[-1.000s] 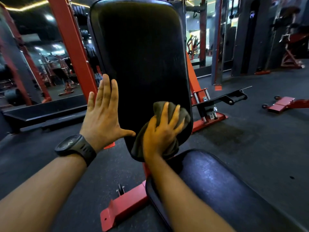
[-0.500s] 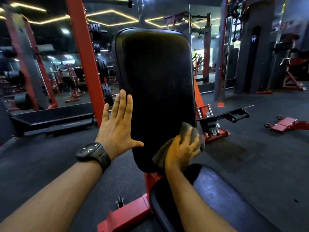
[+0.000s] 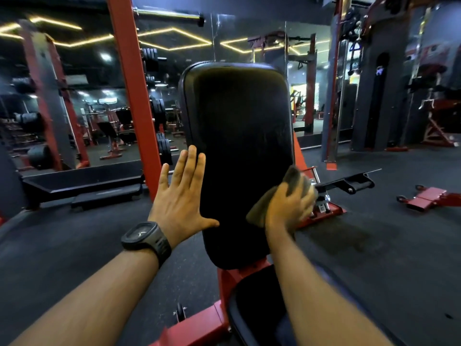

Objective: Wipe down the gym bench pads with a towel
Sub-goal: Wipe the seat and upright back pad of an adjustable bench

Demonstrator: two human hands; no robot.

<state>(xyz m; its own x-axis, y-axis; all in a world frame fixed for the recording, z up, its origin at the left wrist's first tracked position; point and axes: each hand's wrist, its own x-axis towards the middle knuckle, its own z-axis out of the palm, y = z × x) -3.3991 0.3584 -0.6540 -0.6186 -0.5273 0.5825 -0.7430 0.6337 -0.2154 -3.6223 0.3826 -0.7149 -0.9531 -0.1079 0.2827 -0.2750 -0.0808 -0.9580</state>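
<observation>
Towel (image 3: 295, 182) is dragged further right, gripped by the right hand (image 3: 287, 211), left hand (image 3: 179, 196) open flat, so the back pad (image 3: 239, 146) edge could be overshot.

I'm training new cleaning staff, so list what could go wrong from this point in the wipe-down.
1. The towel is bunched in the right hand at the back pad's right edge; a stroke running off it might knock knuckles on the metal hardware showing just past it.
2. The bare left hand lies flat on the pad's left edge, so that patch may get skipped or smudged.
</observation>
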